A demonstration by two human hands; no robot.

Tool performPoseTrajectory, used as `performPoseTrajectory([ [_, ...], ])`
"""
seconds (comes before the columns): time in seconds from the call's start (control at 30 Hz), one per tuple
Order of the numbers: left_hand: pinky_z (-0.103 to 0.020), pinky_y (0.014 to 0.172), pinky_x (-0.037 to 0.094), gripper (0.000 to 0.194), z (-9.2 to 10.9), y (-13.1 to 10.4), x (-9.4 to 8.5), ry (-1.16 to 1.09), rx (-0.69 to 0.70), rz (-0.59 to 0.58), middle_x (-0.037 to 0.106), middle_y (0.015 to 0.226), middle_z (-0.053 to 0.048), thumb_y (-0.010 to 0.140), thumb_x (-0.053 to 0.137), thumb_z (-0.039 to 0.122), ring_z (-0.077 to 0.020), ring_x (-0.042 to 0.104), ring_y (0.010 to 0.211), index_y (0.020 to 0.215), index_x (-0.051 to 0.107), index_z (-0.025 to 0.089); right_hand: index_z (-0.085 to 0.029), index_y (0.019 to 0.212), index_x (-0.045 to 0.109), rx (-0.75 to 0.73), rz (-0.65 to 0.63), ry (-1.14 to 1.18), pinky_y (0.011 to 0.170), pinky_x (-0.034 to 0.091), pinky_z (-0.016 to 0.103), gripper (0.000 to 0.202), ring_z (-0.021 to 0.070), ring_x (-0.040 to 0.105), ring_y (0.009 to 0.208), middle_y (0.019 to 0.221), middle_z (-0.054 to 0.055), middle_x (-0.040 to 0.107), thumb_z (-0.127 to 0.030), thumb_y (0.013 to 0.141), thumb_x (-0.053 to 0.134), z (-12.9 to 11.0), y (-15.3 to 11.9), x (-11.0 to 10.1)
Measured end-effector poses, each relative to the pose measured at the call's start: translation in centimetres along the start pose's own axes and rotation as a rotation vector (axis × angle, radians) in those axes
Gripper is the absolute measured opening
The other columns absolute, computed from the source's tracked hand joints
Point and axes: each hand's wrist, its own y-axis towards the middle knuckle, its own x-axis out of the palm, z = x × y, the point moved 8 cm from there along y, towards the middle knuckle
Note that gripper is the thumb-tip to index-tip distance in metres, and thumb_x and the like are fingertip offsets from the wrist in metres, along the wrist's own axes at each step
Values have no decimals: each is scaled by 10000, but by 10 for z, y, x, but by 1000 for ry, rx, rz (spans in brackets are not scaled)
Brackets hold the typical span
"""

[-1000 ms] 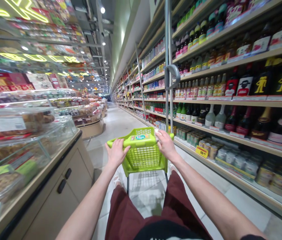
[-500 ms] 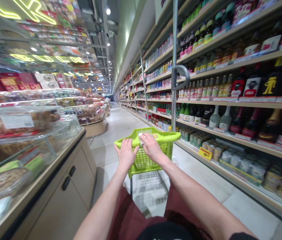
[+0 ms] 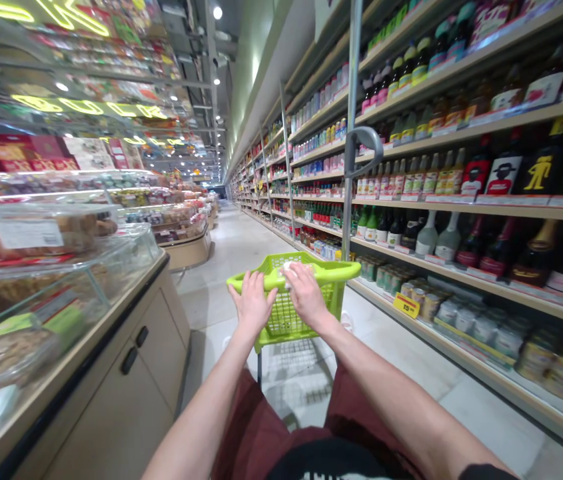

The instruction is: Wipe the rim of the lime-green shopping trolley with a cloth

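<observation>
A lime-green shopping cart (image 3: 334, 272) stands in front of me, its handle bar running across the near side. My left hand (image 3: 254, 300) rests on the left part of the bar, its fingers curled over it. Near the middle of the bar is my right hand (image 3: 305, 293), with a small white crumpled tissue (image 3: 288, 270) pinched between its fingers against the handle. The mesh basket shows behind and below both hands; how much it holds cannot be made out.
Shelves of bottles and cans (image 3: 427, 233) line the right side, with a metal post (image 3: 350, 200) and a curved grey handle (image 3: 367, 152). A bakery counter (image 3: 126, 400) with glass cases stands at the left. The aisle floor (image 3: 241, 240) runs ahead.
My right hand has shifted slightly right along the handle with the white tissue. My left hand keeps its place on the bar. The surroundings have moved only a little.
</observation>
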Motion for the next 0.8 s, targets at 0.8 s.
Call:
performPoseTrajectory([
  [0.8, -633, 992, 106, 517, -6, -14, -7, 62, 99, -58, 332, 1369, -113, 756, 419, 291, -285, 211, 1294, 1256, 375, 167, -203, 1141, 532, -149, 24, -61, 1022, 258, 450, 373, 196, 248, 1279, 1279, 62, 457, -89, 819, 383, -11, -19, 11],
])
